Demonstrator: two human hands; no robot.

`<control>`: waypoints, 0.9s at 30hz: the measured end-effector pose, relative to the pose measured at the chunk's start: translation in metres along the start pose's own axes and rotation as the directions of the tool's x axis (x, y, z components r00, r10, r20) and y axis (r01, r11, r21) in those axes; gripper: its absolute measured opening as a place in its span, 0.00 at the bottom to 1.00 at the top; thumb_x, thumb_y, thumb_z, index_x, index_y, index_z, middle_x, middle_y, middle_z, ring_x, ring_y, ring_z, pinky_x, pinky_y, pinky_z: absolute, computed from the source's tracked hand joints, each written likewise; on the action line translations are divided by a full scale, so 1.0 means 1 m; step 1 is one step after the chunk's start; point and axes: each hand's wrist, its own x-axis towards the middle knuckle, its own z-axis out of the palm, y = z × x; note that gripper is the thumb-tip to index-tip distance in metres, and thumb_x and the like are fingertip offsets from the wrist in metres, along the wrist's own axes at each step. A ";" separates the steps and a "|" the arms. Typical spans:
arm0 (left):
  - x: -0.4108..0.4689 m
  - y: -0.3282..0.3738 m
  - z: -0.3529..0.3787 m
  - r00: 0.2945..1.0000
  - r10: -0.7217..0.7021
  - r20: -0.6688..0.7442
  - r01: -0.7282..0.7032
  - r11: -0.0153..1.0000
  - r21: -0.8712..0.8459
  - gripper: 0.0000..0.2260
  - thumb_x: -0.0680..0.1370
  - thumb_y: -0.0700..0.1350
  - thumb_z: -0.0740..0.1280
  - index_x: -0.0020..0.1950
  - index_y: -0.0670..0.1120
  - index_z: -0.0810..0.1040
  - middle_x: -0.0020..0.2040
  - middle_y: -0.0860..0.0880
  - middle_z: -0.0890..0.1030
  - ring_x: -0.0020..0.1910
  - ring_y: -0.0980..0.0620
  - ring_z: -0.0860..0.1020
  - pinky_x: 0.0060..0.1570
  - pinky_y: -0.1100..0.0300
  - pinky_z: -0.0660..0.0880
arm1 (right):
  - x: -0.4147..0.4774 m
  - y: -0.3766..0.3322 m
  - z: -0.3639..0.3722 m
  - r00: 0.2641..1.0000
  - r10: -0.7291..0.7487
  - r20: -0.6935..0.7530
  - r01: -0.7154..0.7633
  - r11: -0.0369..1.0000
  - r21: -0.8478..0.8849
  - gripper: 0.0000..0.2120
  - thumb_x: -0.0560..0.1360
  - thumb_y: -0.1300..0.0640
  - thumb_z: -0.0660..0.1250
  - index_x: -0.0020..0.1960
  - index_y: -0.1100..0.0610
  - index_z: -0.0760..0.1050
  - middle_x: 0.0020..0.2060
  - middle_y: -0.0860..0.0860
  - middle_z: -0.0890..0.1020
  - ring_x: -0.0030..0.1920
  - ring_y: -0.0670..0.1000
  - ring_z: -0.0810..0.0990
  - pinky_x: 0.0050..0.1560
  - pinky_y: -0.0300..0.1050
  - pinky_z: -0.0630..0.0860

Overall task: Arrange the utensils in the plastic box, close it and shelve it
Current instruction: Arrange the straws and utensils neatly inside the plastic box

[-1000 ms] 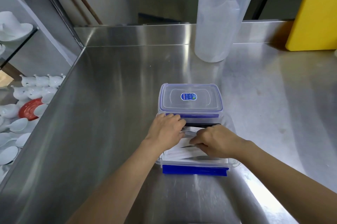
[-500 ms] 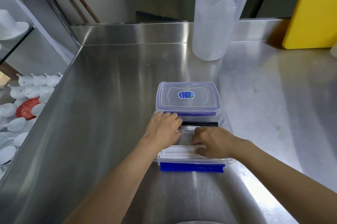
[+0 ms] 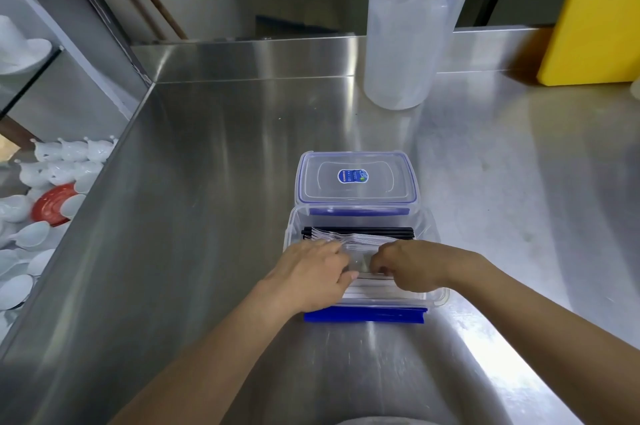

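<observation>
A clear plastic box (image 3: 437, 296) with a blue front latch (image 3: 363, 315) sits open on the steel counter. Its clear lid (image 3: 355, 182), blue-rimmed with a blue sticker, lies flat just behind it. Inside lie black utensils (image 3: 360, 232) along the back, clear plastic forks (image 3: 349, 239) in front of them and white wrapped items (image 3: 374, 289) near the front. My left hand (image 3: 311, 275) and my right hand (image 3: 415, 265) both reach into the box, fingers curled down on the clear utensils in the middle. What the fingertips pinch is hidden.
A tall translucent plastic jug (image 3: 412, 26) stands at the back of the counter (image 3: 207, 216). A yellow board (image 3: 595, 9) leans at the back right. Left of the counter's edge, white cups and a red saucer (image 3: 52, 203) sit on a lower shelf.
Both hands have slid toward the box's front, uncovering the black utensils and clear forks at the back. The box and lid stay in place.
</observation>
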 end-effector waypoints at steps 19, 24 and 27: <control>0.018 -0.005 0.003 0.936 -0.046 -0.349 0.061 0.998 0.031 0.13 0.69 0.40 0.74 0.52 0.44 0.79 0.45 0.46 0.82 0.44 0.46 0.79 0.44 0.54 0.76 | 0.008 -0.003 0.005 0.859 0.092 -0.504 -0.138 0.989 -0.054 0.15 0.75 0.60 0.61 0.61 0.60 0.71 0.57 0.57 0.78 0.55 0.59 0.78 0.50 0.50 0.77; 0.018 -0.008 0.010 0.948 -0.002 -0.318 0.031 0.996 0.088 0.12 0.76 0.42 0.66 0.59 0.44 0.76 0.52 0.46 0.79 0.54 0.46 0.75 0.57 0.54 0.69 | 0.009 -0.001 0.004 0.866 0.080 -0.493 -0.119 0.992 -0.047 0.15 0.75 0.60 0.64 0.61 0.59 0.72 0.57 0.56 0.78 0.54 0.57 0.78 0.53 0.48 0.77; 0.018 -0.007 0.008 0.948 0.002 -0.317 0.025 0.996 0.081 0.11 0.76 0.44 0.66 0.57 0.44 0.78 0.51 0.46 0.79 0.52 0.45 0.75 0.55 0.54 0.69 | 0.010 -0.001 0.003 0.884 0.066 -0.462 -0.092 0.995 -0.034 0.15 0.75 0.59 0.63 0.61 0.58 0.72 0.57 0.55 0.78 0.54 0.57 0.78 0.52 0.47 0.77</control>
